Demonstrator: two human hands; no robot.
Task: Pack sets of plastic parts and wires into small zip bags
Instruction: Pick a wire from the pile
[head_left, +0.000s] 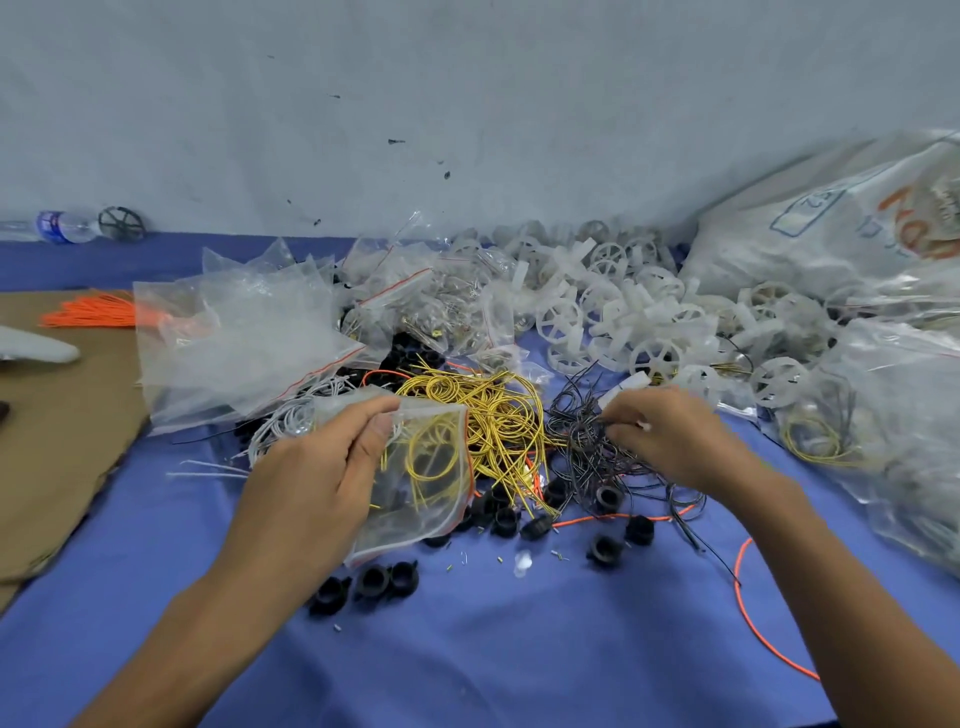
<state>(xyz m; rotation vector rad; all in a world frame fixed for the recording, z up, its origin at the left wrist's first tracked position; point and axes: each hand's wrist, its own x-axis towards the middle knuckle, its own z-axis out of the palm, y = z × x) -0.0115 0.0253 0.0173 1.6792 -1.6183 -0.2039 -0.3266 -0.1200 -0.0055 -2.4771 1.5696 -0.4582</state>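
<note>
Lying far to the left of the yellow wires (498, 415), by the wall, are a water bottle (62, 226) and a black wheel (121, 223). Nearer, and also left of the yellow wires, a brown cardboard sheet (57, 441) lies on the blue surface (467, 649), with a bunch of orange wires (88, 312) on it. A heap of empty bags (234, 338) sits just left of the yellow wires and a bit behind them. Some white wires (275, 426) poke out from under it.

The left hand (311, 467) is right beside the yellow wires, on their left. Its grip is pinching the top of a small zip bag (436, 499), thumb in front and fingers curled. The red strip of the zip bag faces the yellow wires, and yellow wire shows through its clear plastic.

Black rings (374, 579) lie in front of the yellow wires. Just right of the yellow wires is a tangle of black wires (582, 452). The right hand (680, 441) is on it, its grip pinching some black wires with curled fingers. Behind the yellow wires and to the right is a big pile of white wheels (623, 312). Far right are large plastic sacks (810, 234). A long orange wire (769, 636) runs across the surface by the right arm.
</note>
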